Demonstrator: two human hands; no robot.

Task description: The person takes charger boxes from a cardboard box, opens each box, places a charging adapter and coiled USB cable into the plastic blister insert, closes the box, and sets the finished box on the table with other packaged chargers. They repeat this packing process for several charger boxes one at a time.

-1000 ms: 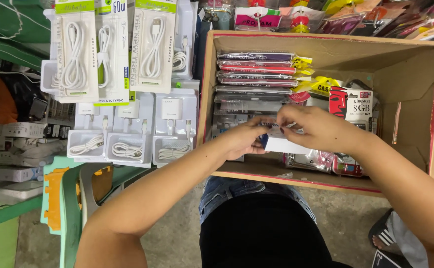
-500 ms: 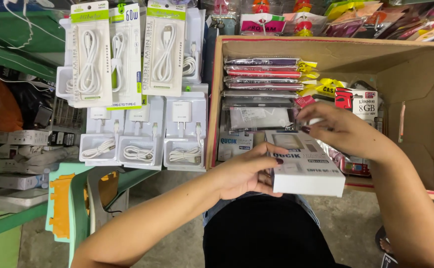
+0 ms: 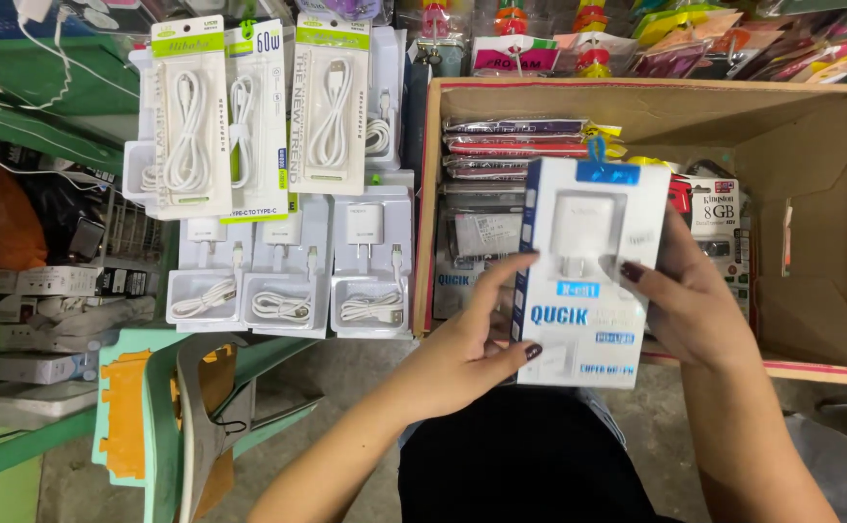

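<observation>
I hold a white and blue boxed wall charger (image 3: 588, 266) upright in front of me, its clear window facing the camera. My left hand (image 3: 472, 339) grips its lower left edge, thumb across the bottom corner. My right hand (image 3: 690, 300) holds the right side, fingers on the front face. The box hangs over the front rim of an open cardboard carton (image 3: 820, 126) that rests on my lap. Inside the carton lie stacked flat packets (image 3: 515, 145) and a small memory card pack (image 3: 719, 213).
Packaged white cables (image 3: 254, 116) and charger sets (image 3: 293, 261) hang and stand to the left of the carton. A green plastic chair (image 3: 162, 407) sits at lower left. White boxes (image 3: 46, 310) fill a shelf at far left. Colourful packets (image 3: 636, 34) line the top.
The charger box has been lifted out of the carton and turned upright to face me. Both hands moved from inside the carton to its sides.
</observation>
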